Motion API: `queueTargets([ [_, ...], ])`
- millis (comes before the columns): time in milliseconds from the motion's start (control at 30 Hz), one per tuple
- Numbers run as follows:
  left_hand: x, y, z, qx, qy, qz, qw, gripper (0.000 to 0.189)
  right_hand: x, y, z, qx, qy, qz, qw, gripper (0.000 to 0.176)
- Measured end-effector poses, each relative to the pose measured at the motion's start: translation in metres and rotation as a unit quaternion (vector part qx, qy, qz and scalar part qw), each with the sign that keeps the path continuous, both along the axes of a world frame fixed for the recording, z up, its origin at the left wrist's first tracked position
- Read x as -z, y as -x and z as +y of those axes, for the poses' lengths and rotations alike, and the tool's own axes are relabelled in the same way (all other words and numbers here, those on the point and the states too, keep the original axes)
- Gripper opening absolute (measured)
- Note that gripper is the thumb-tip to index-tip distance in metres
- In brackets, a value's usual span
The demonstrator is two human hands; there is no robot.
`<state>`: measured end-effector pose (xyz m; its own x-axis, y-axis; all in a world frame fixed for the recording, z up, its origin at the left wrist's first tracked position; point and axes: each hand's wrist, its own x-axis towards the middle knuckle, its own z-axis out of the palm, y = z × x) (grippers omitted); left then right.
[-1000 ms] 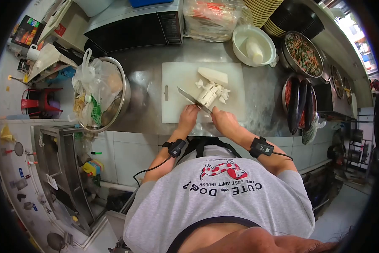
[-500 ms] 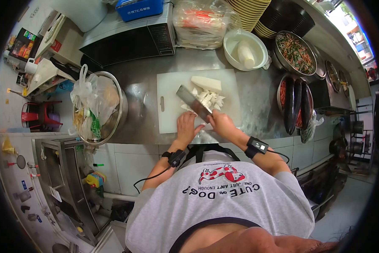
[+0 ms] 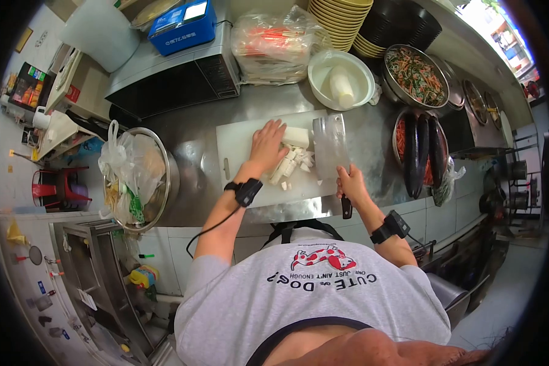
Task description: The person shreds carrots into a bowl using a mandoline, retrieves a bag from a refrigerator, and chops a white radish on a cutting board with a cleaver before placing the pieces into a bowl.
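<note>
On the white cutting board [image 3: 234, 137] lie a pale block [image 3: 296, 136] and a pile of cut white pieces [image 3: 296, 161]. My left hand [image 3: 268, 145] rests with spread fingers at the left side of the block and pieces, its palm toward the board. In my right hand [image 3: 352, 184] is the dark handle of a cleaver [image 3: 331, 141]. The wide blade is over the board's right edge, to the right of the pieces, and points away from me.
A bowl with a peeled white vegetable [image 3: 341, 87] stands behind the board. Eggplants [image 3: 412, 152] lie over a bowl on the right, near shredded vegetables [image 3: 416, 75]. A steel basin [image 3: 164, 198] with bags is left, a microwave [image 3: 176, 79] behind.
My right hand has carried the cleaver right, away from the pieces, and turned its blade. My left hand has moved up and forward to the block. The view has shifted slightly.
</note>
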<state>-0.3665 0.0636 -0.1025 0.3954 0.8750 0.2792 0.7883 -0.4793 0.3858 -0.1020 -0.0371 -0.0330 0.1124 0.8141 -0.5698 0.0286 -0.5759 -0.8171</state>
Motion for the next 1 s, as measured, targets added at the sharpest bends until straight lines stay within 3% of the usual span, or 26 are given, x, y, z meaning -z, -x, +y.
queueTargets([
  [67,-0.006,-0.014,0.029,0.034,0.03,0.034,0.998,0.081,0.006,-0.003,0.0,0.031,0.017,0.028,0.999,0.018],
  [133,-0.032,-0.027,0.046,0.074,0.25,0.085,0.962,0.083,0.005,-0.005,0.0,0.023,0.006,0.016,1.0,0.018],
  [200,-0.049,-0.036,0.057,0.075,0.265,0.112,0.955,0.082,0.007,-0.009,-0.001,0.014,0.001,0.008,1.0,0.019],
  [267,-0.049,-0.038,0.058,0.075,0.28,0.139,0.947,0.081,0.01,-0.015,-0.002,-0.035,-0.054,-0.097,0.993,0.02],
  [367,-0.047,-0.037,0.061,0.054,0.297,0.184,0.935,0.079,-0.003,-0.018,-0.003,-0.06,-0.087,-0.157,0.982,0.024],
  [433,-0.044,-0.022,0.055,-0.012,0.245,0.072,0.967,0.077,-0.014,-0.017,-0.002,-0.083,-0.107,-0.194,0.972,0.025],
  [467,-0.042,-0.014,0.054,-0.015,0.245,0.076,0.966,0.077,-0.021,-0.015,-0.003,-0.097,-0.103,-0.213,0.967,0.026],
  [533,-0.043,0.002,0.047,-0.135,0.213,-0.035,0.967,0.08,-0.022,-0.013,-0.007,-0.115,-0.096,-0.228,0.962,0.027],
  [600,-0.036,0.031,0.043,-0.17,0.195,-0.072,0.963,0.078,-0.016,-0.011,-0.01,-0.21,-0.19,-0.284,0.916,0.027],
  [667,-0.01,0.065,0.041,-0.198,0.256,-0.325,0.888,0.071,-0.024,0.004,-0.012,-0.255,-0.166,-0.254,0.918,0.027],
  [700,-0.019,0.074,0.033,-0.202,0.255,-0.323,0.888,0.071,-0.027,0.016,-0.011,-0.298,-0.143,-0.227,0.916,0.028],
  [767,-0.052,0.085,0.003,-0.238,0.327,-0.494,0.77,0.061,-0.018,0.038,-0.014,-0.349,-0.182,-0.215,0.894,0.027],
  [800,-0.06,0.092,-0.008,-0.24,0.325,-0.491,0.772,0.061,-0.004,0.048,-0.015,-0.371,-0.205,-0.195,0.884,0.027],
  [867,-0.068,0.102,-0.032,-0.331,0.324,-0.59,0.661,0.051,0.015,0.073,-0.015,-0.391,-0.226,-0.198,0.87,0.027],
  [900,-0.066,0.106,-0.044,-0.333,0.325,-0.589,0.661,0.051,0.023,0.081,-0.016,-0.411,-0.244,-0.204,0.854,0.026],
  [967,-0.057,0.115,-0.067,-0.369,0.314,-0.673,0.559,0.058,0.033,0.093,-0.013,-0.415,-0.241,-0.214,0.851,0.026],
  [1000,-0.056,0.115,-0.079,-0.372,0.311,-0.672,0.56,0.058,0.036,0.097,-0.011,-0.418,-0.239,-0.228,0.847,0.026],
])
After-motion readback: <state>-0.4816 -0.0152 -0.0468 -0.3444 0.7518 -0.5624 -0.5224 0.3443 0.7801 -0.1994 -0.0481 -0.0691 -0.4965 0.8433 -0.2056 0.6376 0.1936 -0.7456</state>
